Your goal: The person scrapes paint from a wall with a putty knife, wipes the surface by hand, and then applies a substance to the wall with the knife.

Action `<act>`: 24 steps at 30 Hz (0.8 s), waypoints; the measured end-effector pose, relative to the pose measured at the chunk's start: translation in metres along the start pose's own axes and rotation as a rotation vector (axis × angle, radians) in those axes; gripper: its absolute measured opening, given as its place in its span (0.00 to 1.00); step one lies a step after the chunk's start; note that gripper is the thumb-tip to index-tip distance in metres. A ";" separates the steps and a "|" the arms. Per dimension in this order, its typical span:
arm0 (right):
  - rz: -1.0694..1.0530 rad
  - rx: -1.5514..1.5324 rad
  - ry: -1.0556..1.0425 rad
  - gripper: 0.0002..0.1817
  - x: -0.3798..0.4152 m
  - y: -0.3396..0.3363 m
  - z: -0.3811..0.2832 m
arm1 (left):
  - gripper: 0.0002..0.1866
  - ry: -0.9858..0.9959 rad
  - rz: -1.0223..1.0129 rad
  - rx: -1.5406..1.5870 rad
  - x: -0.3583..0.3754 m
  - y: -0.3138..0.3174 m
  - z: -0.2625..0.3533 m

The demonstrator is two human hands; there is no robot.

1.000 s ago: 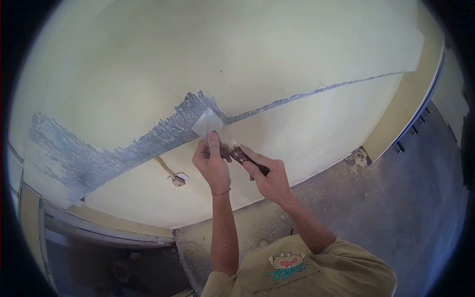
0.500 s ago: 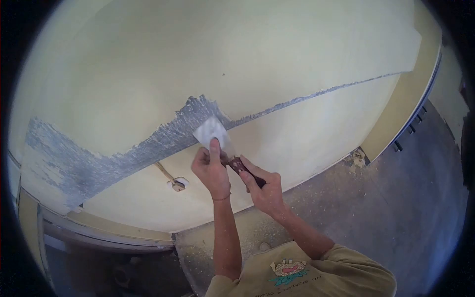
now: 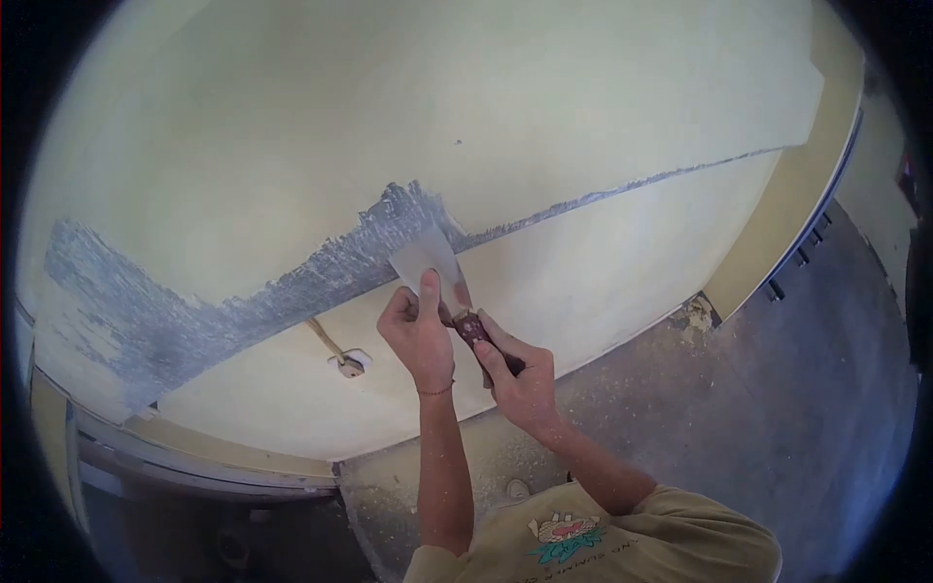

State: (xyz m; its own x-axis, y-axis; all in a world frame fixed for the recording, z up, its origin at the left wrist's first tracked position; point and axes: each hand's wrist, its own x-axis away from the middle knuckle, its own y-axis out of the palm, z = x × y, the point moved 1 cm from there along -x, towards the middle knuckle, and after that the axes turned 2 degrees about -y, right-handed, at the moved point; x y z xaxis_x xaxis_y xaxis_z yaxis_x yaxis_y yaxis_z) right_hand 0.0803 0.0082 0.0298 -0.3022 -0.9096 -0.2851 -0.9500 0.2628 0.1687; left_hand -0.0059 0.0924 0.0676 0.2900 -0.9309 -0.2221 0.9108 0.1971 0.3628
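The right hand [image 3: 525, 384] is clamping the scraper [image 3: 424, 262] by its handle [image 3: 471, 330]; the left hand [image 3: 418, 340] is pinching the blade [image 3: 416, 256] over the grey wall strip [image 3: 262, 316]. This is apparently being a scraping step; another stroke is likely needing steady pressure.

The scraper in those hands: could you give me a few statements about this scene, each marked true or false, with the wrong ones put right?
1. The right hand grips the scraper by its dark handle. True.
2. The left hand has its thumb against the blade. True.
3. A thin cord circles the right wrist. False: it is on the left wrist.
4. The wall is one even colour. False: a rough grey band crosses it.
5. Both hands wear gloves. False: they are bare.
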 end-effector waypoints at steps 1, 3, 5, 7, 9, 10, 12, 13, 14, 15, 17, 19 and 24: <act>0.010 -0.002 -0.014 0.19 -0.001 0.001 -0.001 | 0.27 0.029 -0.009 -0.016 -0.004 -0.001 -0.002; 0.023 -0.012 -0.015 0.20 0.005 0.004 0.000 | 0.27 0.053 -0.017 -0.045 -0.001 -0.008 -0.004; 0.010 0.016 0.025 0.20 0.005 0.001 0.001 | 0.27 0.030 -0.017 -0.019 0.003 -0.005 -0.006; 0.008 -0.008 0.011 0.20 0.002 0.005 -0.003 | 0.27 0.071 -0.037 -0.045 -0.009 -0.008 -0.009; -0.001 -0.029 0.018 0.20 0.006 0.005 -0.004 | 0.26 0.097 -0.043 -0.079 -0.006 -0.010 -0.008; 0.004 -0.027 0.034 0.20 0.009 0.006 -0.004 | 0.26 0.065 -0.037 -0.080 0.000 -0.009 -0.002; 0.009 -0.026 0.031 0.20 0.008 0.006 -0.003 | 0.26 0.047 -0.038 -0.072 0.001 -0.007 0.002; -0.006 -0.011 0.012 0.20 0.005 0.006 -0.001 | 0.25 0.021 -0.049 -0.037 -0.002 -0.007 0.000; -0.020 0.005 0.000 0.21 0.005 0.006 0.001 | 0.25 -0.011 -0.059 -0.005 -0.004 -0.007 -0.002; -0.018 0.007 -0.001 0.21 0.002 0.005 -0.003 | 0.25 -0.013 -0.060 -0.003 -0.007 -0.007 -0.002; -0.021 -0.007 0.015 0.21 0.000 0.004 -0.012 | 0.26 0.078 -0.042 -0.088 -0.009 -0.007 -0.003; -0.023 -0.033 0.075 0.21 0.007 -0.006 -0.012 | 0.24 0.055 -0.060 -0.176 0.000 -0.010 -0.007; -0.023 -0.097 0.162 0.21 0.014 -0.021 -0.005 | 0.16 0.031 -0.122 -0.138 0.024 -0.021 -0.006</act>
State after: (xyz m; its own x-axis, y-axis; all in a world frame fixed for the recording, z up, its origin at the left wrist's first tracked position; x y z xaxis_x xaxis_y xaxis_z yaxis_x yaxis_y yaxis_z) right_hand 0.0960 -0.0116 0.0268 -0.2562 -0.9570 -0.1359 -0.9423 0.2160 0.2557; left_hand -0.0161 0.0674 0.0492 0.1820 -0.9409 -0.2856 0.9708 0.1258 0.2044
